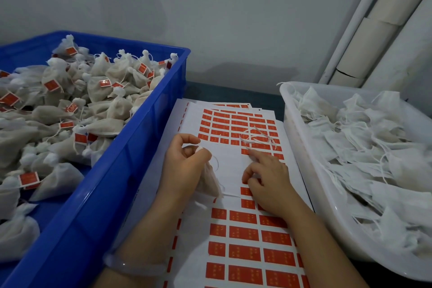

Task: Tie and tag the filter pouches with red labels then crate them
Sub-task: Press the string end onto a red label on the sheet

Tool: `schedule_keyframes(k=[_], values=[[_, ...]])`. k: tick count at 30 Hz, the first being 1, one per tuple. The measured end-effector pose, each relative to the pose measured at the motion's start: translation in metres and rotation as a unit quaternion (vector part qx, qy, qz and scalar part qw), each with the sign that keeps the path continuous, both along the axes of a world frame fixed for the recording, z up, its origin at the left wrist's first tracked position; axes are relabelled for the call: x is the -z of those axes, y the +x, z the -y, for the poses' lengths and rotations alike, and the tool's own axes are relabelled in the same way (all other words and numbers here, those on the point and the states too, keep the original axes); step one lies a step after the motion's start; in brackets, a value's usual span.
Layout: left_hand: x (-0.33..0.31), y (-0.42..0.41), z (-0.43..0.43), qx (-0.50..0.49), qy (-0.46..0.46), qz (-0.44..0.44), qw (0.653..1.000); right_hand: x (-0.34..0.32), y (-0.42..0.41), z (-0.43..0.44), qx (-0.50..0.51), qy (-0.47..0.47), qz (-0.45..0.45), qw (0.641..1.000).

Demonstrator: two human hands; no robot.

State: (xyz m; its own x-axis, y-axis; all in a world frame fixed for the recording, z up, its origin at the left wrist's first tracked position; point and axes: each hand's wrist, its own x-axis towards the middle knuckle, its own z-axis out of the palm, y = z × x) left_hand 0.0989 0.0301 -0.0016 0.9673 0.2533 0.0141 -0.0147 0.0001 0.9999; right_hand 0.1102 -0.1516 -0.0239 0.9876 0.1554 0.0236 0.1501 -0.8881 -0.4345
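Your left hand point(184, 166) is closed around the neck of one filter pouch point(210, 184), thumb and fingers curled on it. The pouch's body hangs below your palm and rests on the label sheet point(231, 166). A thin white drawstring point(216, 162) loops out from your grip.

Your right hand point(271, 180) lies just beside it, not touching it. Its index finger point(254, 155) is stretched out with the tip down on the sheet, at the edge of a row of red labels point(244, 234). The other fingers are tucked loosely under, and nothing shows in them.

The sheet lies on the dark desk point(233, 93) between two containers, on top of more sheets. A bare white patch sits in its middle, under your hands. A small tangle of loose white strings point(257, 139) lies on the labels beyond your right hand.

To your left, a blue crate point(131, 147) is heaped with tied pouches point(102, 98), many with a red tag. To your right, a white bin point(301, 147) holds flat, untied pouches point(374, 147) with trailing strings. A pale bracelet point(133, 264) circles your left wrist.
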Motion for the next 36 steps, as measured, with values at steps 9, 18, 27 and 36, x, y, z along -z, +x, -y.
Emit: schedule_keyframes(k=[9, 18, 27, 36], values=[[-0.0002, 0.001, -0.0005, -0.007, -0.005, -0.002, 1.0, -0.0034, -0.0054, 0.0037, -0.007, 0.056, 0.006, 0.998], [-0.0019, -0.001, 0.0014, 0.006, -0.004, -0.007, 1.0, -0.003, -0.0035, 0.001, -0.017, 0.01, 0.024, 1.0], [-0.0016, -0.0023, 0.0028, 0.008, 0.011, -0.011, 1.0, -0.0018, -0.006, 0.0052, -0.012, 0.054, -0.007, 0.998], [-0.001, -0.0022, 0.0052, 0.012, 0.024, -0.012, 1.0, -0.0056, -0.008, 0.005, -0.015, 0.045, 0.005, 0.999]])
